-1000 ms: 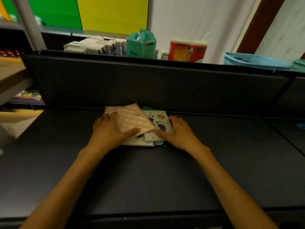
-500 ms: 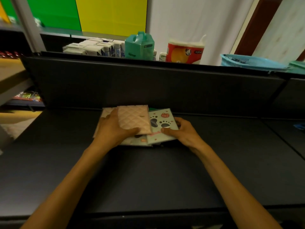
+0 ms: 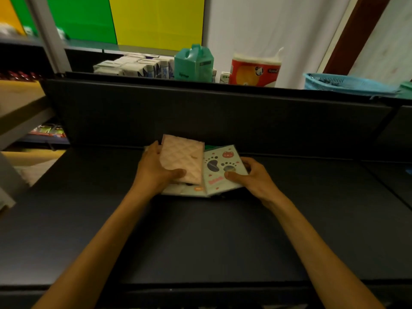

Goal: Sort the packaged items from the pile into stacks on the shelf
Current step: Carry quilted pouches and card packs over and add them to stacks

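A small pile of flat packaged items lies at the back of the dark shelf [image 3: 223, 237]. My left hand [image 3: 153, 172] grips a pink quilted packet [image 3: 182, 161], thumb on its lower edge, tilted up off the pile. My right hand [image 3: 252, 179] pinches a pale green packet with paw prints [image 3: 220, 170] by its right side, thumb on top. A white packet [image 3: 185, 190] lies flat beneath both. A green edge [image 3: 209, 147] of another item peeks out behind them.
A black back panel [image 3: 223, 117] rises just behind the pile. Beyond it stand white cartons [image 3: 133, 68], a teal box [image 3: 194, 63], a red and white roll pack [image 3: 255, 70] and a blue basket [image 3: 347, 83]. A wooden shelf [image 3: 20, 101] juts in at the left.
My left hand has lifted the pink quilted packet and turned it more upright. My right hand has taken the paw-print packet by its edge and raised it slightly off the pile.
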A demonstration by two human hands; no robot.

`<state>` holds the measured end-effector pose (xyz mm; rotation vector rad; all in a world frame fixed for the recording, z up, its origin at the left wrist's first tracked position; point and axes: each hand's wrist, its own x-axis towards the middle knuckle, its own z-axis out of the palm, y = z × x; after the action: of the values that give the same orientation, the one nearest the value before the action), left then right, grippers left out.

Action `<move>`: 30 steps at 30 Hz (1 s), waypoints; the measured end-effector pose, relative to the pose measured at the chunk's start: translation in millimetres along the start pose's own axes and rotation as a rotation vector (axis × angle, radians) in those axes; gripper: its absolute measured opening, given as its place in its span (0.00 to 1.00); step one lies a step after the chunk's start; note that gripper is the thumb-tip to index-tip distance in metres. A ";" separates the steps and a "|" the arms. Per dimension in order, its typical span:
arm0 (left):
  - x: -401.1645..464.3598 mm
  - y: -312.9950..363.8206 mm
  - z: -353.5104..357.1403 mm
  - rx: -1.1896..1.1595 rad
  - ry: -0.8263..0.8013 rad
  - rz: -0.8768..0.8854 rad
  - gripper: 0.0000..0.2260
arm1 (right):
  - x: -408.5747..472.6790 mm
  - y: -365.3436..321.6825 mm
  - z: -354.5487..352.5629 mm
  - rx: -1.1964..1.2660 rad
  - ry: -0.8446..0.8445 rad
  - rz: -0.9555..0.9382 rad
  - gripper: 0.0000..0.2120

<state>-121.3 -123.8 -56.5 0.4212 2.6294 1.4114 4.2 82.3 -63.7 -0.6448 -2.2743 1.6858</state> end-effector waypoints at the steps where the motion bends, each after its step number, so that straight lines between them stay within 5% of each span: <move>1: 0.7 -2.4 -1.3 -0.012 0.004 -0.005 0.45 | 0.0 0.3 -0.5 0.014 0.001 0.000 0.27; 17: -32.8 12.2 1.5 -0.648 -0.247 0.030 0.25 | -36.5 14.1 -35.1 0.213 0.176 -0.061 0.27; 30: -102.8 71.6 116.2 -0.696 -0.407 0.087 0.27 | -135.9 56.9 -168.2 0.214 0.423 -0.174 0.25</move>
<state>17.9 -24.8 -63.4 0.6396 1.6900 1.8958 208.6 172.6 -56.6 -0.6594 -1.7772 1.5129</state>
